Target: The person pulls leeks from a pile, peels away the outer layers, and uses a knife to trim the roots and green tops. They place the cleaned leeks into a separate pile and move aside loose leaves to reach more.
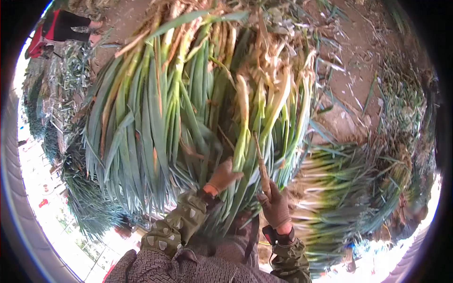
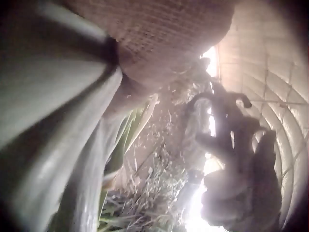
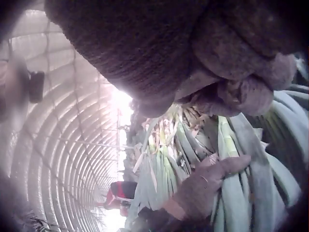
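In the head view my gloved left hand point(image 1: 222, 177) grips the green leaves of a leek point(image 1: 242, 134), its pale root end pointing away from me. The right wrist view also shows this left hand point(image 3: 203, 186) around the leaves. Beside it, my gloved right hand point(image 1: 276, 207) holds a knife point(image 1: 264, 178) by its light handle, the thin blade pointing up and away, close to the leek. Broad leaves point(image 2: 58, 125) fill the side of the left wrist view, right against the glove. The knife is hidden in the right wrist view behind the curled fingers point(image 3: 246, 94).
A large heap of leeks point(image 1: 141, 113) lies in front, leaves toward me. To the right, more leeks point(image 1: 325, 203) lie in a row with white ends aligned. Leaf scraps point(image 1: 337, 61) litter the bare soil. Another person's legs point(image 1: 80, 28) show at the far left.
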`<state>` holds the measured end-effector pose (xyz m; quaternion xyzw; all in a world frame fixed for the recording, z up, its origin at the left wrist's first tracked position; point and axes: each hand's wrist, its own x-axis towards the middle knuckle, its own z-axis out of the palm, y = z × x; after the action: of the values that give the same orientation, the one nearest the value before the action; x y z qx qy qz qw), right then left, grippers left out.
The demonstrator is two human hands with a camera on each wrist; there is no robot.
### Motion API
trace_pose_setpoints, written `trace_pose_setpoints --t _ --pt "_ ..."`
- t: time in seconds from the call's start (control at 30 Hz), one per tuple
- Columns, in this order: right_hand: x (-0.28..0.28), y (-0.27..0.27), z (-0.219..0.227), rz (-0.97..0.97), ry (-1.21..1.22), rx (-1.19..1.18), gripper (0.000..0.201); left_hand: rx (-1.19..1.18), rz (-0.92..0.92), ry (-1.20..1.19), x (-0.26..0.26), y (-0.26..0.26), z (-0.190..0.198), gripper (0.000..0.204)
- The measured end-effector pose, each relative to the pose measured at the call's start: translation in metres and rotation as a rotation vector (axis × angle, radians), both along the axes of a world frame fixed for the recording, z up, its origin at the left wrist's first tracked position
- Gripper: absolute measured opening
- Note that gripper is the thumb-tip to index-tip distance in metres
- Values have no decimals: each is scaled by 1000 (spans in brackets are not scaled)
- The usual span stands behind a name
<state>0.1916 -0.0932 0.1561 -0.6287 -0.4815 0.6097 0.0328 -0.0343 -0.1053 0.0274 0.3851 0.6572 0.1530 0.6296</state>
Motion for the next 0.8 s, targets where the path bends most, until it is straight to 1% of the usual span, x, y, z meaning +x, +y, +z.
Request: trace_pose_setpoints --t 0.03,0.07,0.1,0.13,0.17,0.23,0.27,0.3,0.37,0.5,0.6,0.67,0.7,0.8 --pt "3 -12 4 39 -50 -51 68 -8 101 -66 1 -8 4 56" --pt "4 -19 7 78 -94 -94 68 25 119 -32 -1 -9 5 52" --pt "0 -21 16 109 -55 -32 67 57 138 5 -3 -11 2 49" --pt "-1 -28 19 152 -76 -65 66 92 160 44 -5 -10 0 45" --pt "-2 -35 21 196 -96 -96 66 117 156 34 -7 -9 -3 40" --pt "-11 -38 27 278 -175 -120 61 40 154 -77 -18 -2 -4 43" --pt "-15 -39 25 266 -166 -97 61 0 152 -133 -22 0 -5 44" --pt "-17 -42 18 254 -158 -75 61 28 212 -196 -23 1 -7 46" --pt "-24 -42 5 221 -134 -7 60 27 205 -171 -24 1 -6 48" --pt "-33 -25 -14 271 -180 38 56 8 192 -161 -28 2 1 53" --pt "-37 -11 -33 288 -210 69 55 -26 268 -239 -29 0 1 60" --pt "-42 2 -41 296 -209 102 54 -22 264 -223 -31 1 4 63" --pt "-44 6 -47 274 -219 177 53 -20 262 -216 -31 -1 2 64" --pt "-48 27 -63 302 -240 153 55 -4 229 -170 -33 -2 -4 64"
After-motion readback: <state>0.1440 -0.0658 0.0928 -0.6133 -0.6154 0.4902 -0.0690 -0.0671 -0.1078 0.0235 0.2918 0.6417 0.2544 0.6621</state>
